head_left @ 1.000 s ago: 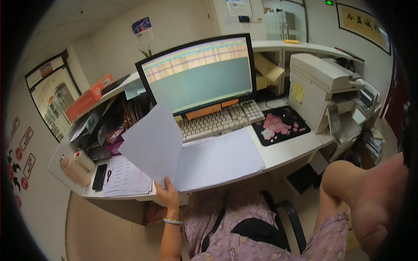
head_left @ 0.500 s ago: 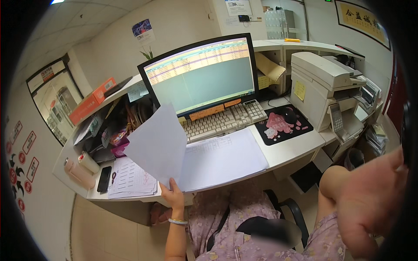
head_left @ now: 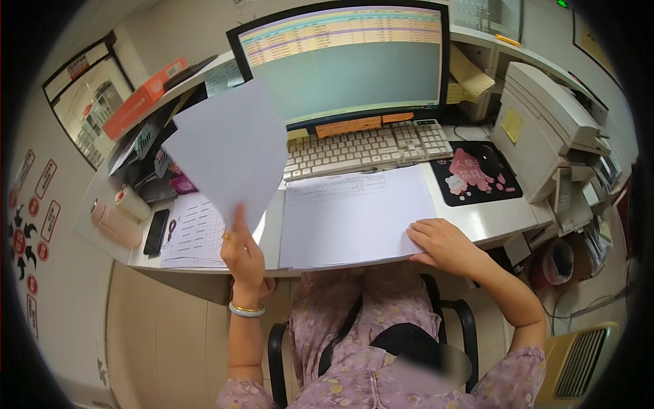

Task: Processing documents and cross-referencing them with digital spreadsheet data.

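Some sheets (head_left: 228, 146) pinched in left grip (head_left: 242, 258); right grip (head_left: 444, 247), closure unclear, at stack (head_left: 354, 225) edge.

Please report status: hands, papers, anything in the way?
Left hand holds raised paper. Right hand on paper stack, near right corner. Keyboard close beyond stack; no blockage seen.

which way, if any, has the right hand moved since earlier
Yes: the right hand moved left, from right of the mouse pad to its lower left.
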A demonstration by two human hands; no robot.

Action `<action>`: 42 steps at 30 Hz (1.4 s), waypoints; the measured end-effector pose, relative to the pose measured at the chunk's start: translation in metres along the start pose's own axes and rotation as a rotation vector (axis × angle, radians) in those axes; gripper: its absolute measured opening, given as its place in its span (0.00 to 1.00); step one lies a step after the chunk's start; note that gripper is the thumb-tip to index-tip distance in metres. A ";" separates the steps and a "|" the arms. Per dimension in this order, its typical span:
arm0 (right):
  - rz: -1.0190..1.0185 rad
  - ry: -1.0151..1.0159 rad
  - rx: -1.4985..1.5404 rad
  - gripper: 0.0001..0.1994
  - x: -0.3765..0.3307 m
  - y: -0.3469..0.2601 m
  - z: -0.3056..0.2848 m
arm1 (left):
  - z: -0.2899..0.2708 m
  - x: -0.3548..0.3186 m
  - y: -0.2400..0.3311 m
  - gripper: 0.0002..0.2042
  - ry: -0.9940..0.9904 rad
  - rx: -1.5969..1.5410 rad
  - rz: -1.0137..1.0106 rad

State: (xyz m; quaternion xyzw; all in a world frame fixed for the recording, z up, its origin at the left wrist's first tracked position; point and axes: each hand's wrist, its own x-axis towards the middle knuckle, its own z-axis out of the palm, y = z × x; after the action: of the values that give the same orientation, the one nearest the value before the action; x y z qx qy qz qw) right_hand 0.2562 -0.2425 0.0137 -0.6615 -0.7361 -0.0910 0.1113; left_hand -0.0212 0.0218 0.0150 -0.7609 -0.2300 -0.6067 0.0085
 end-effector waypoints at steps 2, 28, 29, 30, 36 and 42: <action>0.016 -0.116 0.035 0.19 0.003 0.000 -0.002 | -0.005 0.009 0.004 0.25 -0.305 0.031 0.168; 0.083 0.865 -0.221 0.17 0.035 -0.007 -0.027 | 0.029 0.067 0.036 0.11 -0.840 -0.090 0.111; 0.009 0.539 -0.075 0.18 0.031 -0.010 -0.019 | 0.035 0.076 0.033 0.10 -0.767 -0.106 0.121; -0.065 0.219 0.066 0.19 0.025 -0.015 -0.015 | 0.033 0.086 0.034 0.10 -0.692 -0.117 0.139; 0.022 -0.035 0.155 0.12 0.016 -0.014 0.004 | 0.035 0.109 0.044 0.10 -0.710 -0.116 0.162; 0.012 -0.031 0.210 0.06 0.019 -0.007 0.005 | 0.034 0.105 0.041 0.09 -0.745 -0.167 0.116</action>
State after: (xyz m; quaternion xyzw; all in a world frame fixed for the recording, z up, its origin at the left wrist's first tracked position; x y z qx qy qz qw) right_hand 0.2469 -0.2235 0.0148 -0.6520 -0.7392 -0.0024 0.1690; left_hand 0.0419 0.0305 0.1145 -0.9390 -0.1236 -0.3040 -0.1031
